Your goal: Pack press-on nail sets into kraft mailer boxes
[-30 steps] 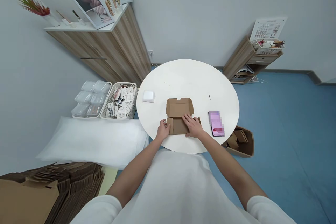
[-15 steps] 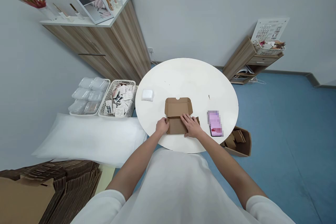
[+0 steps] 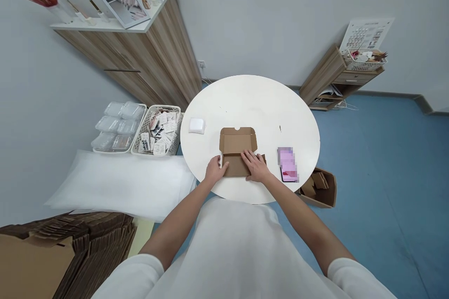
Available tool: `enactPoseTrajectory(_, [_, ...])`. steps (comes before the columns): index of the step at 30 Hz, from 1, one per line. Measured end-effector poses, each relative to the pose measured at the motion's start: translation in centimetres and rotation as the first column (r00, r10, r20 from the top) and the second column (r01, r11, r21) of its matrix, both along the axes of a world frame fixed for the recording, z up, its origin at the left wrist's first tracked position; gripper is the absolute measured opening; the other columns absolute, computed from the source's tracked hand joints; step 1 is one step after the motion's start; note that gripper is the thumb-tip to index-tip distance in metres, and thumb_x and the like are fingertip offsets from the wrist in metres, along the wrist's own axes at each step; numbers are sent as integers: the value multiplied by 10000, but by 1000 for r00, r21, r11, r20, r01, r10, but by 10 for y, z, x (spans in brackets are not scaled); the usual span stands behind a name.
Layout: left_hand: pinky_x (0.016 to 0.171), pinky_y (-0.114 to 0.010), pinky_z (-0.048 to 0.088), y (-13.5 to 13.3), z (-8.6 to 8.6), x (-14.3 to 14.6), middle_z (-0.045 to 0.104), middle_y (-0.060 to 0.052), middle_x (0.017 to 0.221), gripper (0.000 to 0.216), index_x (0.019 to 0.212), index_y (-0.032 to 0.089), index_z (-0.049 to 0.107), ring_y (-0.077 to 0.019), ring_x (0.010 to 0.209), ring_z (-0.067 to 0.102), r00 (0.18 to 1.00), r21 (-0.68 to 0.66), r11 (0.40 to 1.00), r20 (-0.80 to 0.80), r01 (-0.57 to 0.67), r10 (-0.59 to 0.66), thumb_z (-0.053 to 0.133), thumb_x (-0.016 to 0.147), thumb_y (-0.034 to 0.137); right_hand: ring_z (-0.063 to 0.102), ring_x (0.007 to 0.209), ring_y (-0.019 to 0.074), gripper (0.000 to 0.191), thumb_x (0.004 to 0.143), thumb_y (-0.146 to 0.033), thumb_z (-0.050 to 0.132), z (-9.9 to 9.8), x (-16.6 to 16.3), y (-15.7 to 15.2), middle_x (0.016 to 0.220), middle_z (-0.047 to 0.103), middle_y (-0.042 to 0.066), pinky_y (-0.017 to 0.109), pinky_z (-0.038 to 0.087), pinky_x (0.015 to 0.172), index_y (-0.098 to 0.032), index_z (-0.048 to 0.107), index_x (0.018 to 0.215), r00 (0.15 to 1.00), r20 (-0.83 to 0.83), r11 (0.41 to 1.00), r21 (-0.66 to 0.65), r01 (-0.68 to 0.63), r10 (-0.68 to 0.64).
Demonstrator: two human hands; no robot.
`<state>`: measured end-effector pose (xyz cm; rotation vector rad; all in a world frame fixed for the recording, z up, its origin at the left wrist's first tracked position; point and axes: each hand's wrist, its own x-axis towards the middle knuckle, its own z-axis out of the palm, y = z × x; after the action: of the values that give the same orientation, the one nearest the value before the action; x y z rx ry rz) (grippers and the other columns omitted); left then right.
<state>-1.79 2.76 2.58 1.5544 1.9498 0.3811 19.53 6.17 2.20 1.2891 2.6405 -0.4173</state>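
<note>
A flat brown cardboard mailer box (image 3: 237, 142) lies unfolded on the round white table (image 3: 252, 103), its lid panel pointing away from me. My left hand (image 3: 214, 170) is curled against the box's left side flap, fingers closed on it. My right hand (image 3: 257, 167) lies flat with fingers spread on the box's near panel, pressing it down.
A small white pad (image 3: 197, 125) lies left on the table, a pink phone (image 3: 288, 165) right. Left of the table stand a basket of packets (image 3: 159, 131) and a tray of clear cases (image 3: 118, 126). Flat cardboard stacks (image 3: 63, 243) sit near left; a carton (image 3: 320, 188) on the floor right.
My left hand has closed in over the box's left flap, folding it inward. My right hand has stayed pressed on the near panel.
</note>
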Motion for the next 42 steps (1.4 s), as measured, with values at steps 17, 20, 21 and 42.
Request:
enactPoseTrajectory(17, [1025, -495, -24, 22, 12, 13, 212, -114, 1415, 1069, 1362, 184, 191, -343, 1300, 53, 793, -14, 836, -307, 548, -526, 655, 488, 589, 2, 1315, 303, 1083, 575, -549, 619, 12, 5, 4, 1448, 35, 114, 510, 109, 1000, -204, -24, 1375, 999, -28, 999, -7, 34, -34])
enactPoseTrajectory(20, [1025, -495, -14, 23, 10, 11, 206, -110, 1417, 1075, 1361, 191, 191, -346, 1299, 57, 802, -8, 840, -293, 542, -520, 658, 480, 593, 48, 1311, 315, 956, 677, -597, 483, 14, 22, -9, 1447, 25, 121, 507, 168, 979, -202, -40, 1375, 954, -107, 958, 35, 284, -279])
enactPoseTrajectory(21, [1025, -495, -12, 23, 9, 11, 206, -111, 1417, 1078, 1361, 190, 188, -346, 1298, 62, 807, 3, 842, -287, 540, -516, 659, 479, 594, 84, 1307, 315, 913, 715, -583, 437, 13, 29, -14, 1444, 44, 130, 495, 205, 968, -191, -60, 1373, 916, -130, 922, 34, 387, -380])
enactPoseTrajectory(42, [1000, -504, 83, 20, 5, 15, 259, -149, 1389, 1092, 1352, 148, 221, -361, 1275, 136, 813, 42, 855, -337, 517, -475, 616, 467, 653, 548, 971, 193, 556, 692, -389, 566, 9, 13, -25, 1167, 520, 92, 294, 457, 737, -195, 424, 1194, 565, -452, 724, -445, 528, -690])
